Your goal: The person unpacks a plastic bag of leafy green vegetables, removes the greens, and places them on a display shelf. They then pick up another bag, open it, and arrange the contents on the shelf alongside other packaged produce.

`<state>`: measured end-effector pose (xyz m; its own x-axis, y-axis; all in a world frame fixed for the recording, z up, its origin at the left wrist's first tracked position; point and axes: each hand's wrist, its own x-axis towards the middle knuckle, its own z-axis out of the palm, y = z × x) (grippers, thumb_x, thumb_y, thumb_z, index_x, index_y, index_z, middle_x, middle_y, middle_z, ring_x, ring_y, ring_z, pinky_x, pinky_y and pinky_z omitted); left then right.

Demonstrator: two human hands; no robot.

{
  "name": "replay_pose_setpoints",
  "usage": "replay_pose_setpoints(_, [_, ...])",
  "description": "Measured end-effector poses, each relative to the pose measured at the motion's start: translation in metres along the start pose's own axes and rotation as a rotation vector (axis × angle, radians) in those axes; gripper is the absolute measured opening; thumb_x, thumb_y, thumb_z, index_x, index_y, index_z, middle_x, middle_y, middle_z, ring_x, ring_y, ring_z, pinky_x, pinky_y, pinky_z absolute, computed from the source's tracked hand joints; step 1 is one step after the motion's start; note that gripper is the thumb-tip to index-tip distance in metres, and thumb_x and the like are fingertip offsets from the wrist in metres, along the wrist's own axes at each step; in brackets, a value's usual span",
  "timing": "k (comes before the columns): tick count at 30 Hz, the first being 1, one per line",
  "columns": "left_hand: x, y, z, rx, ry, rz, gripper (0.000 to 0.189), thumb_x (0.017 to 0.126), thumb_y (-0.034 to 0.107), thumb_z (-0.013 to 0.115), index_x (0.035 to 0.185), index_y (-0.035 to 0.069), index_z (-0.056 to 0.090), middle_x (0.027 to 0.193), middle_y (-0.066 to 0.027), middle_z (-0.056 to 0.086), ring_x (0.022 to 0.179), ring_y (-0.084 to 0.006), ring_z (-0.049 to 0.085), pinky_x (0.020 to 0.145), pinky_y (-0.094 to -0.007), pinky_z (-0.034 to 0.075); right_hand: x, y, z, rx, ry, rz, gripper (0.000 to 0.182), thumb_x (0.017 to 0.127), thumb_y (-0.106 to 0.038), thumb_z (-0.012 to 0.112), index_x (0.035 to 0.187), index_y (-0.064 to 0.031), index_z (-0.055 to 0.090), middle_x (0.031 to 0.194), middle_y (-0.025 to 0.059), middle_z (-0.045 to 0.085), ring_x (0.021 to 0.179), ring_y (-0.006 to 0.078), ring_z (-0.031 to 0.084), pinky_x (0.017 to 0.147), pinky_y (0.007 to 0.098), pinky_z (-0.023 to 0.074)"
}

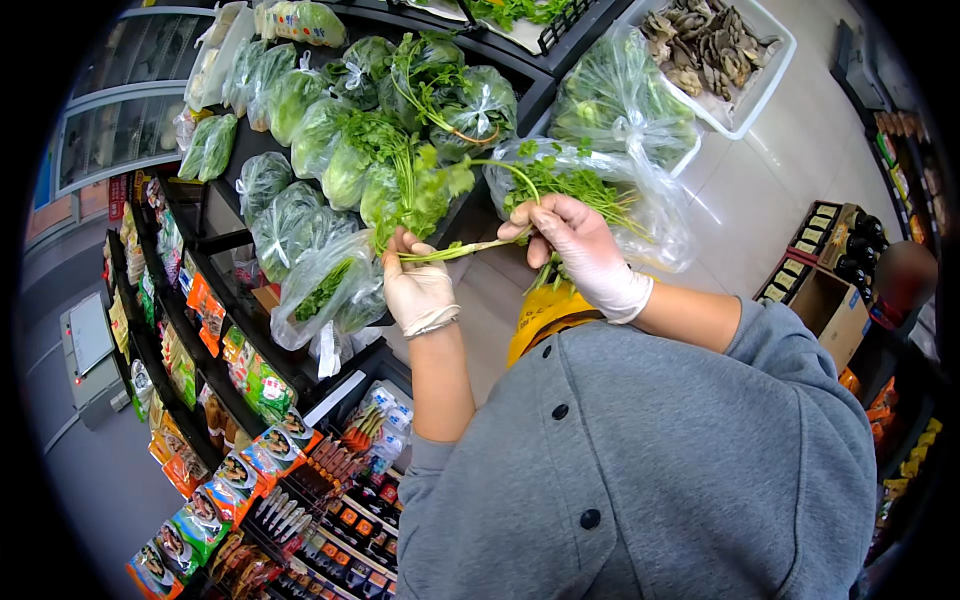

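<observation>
Both of my hands wear thin white gloves. My left hand [421, 289] pinches one end of a thin green leafy stalk [469, 250], which looks like celery. The stalk's pale end is between the fingertips of my right hand [581, 251]. Just beyond my left hand, loose leafy greens [409, 176] lie on bagged green vegetables [345, 176]. A clear plastic bag [289, 322] with greens inside lies to the left of that hand. Beyond my right hand, more leafy stems [574, 187] rest on clear plastic. Below it, a yellow container or bag [551, 311] is partly hidden by my hand and shirt.
A large tied clear bag of greens [600, 94] sits beside a white tray [787, 56] of oyster mushrooms [709, 45]. Black shelves with packaged foods [206, 307] run along the left. Cartons of dark bottles [851, 247] stand at right, near a blurred person [907, 274].
</observation>
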<state>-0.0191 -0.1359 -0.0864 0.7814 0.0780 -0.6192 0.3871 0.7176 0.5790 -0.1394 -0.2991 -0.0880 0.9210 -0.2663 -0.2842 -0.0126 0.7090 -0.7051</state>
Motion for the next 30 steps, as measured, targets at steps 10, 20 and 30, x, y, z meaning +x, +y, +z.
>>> replay_pose_setpoints(10, [0.019,0.057,-0.019,-0.026,-0.262,-0.042,0.019,0.093,0.016,0.045,0.099,0.0,0.054,0.088,-0.0073,0.058,0.069,-0.0115,0.053,0.049,-0.0189,0.045,-0.019,-0.073,-0.036,-0.254,0.044,-0.113,0.019,0.092,-0.021,0.051,0.096,-0.0042,0.06,0.083,0.0058,0.065,0.068,0.0088,0.058,0.062,0.0205,0.0464])
replay_pose_setpoints(20, [-0.006,0.13,-0.053,0.407,-0.591,-0.163,0.033,0.094,0.028,0.046,0.108,0.0,0.056,0.08,-0.0059,0.057,0.055,-0.0081,0.044,0.038,-0.0159,0.03,-0.018,-0.109,-0.095,-1.007,-0.348,-0.223,0.02,0.086,-0.016,0.06,0.099,-0.0008,0.062,0.081,0.0082,0.064,0.069,0.017,0.06,0.063,0.0257,0.047])
replay_pose_setpoints(30, [-0.047,0.112,-0.031,0.608,-0.948,-0.131,0.039,0.097,0.034,0.036,0.086,0.001,0.055,0.067,-0.0105,0.053,0.039,-0.0104,0.037,0.038,-0.02,0.034,0.023,0.034,-0.151,-1.992,-0.27,0.112,0.015,0.082,-0.02,0.057,0.085,-0.0055,0.058,0.081,0.0123,0.062,0.075,0.0316,0.062,0.064,0.0386,0.0498])
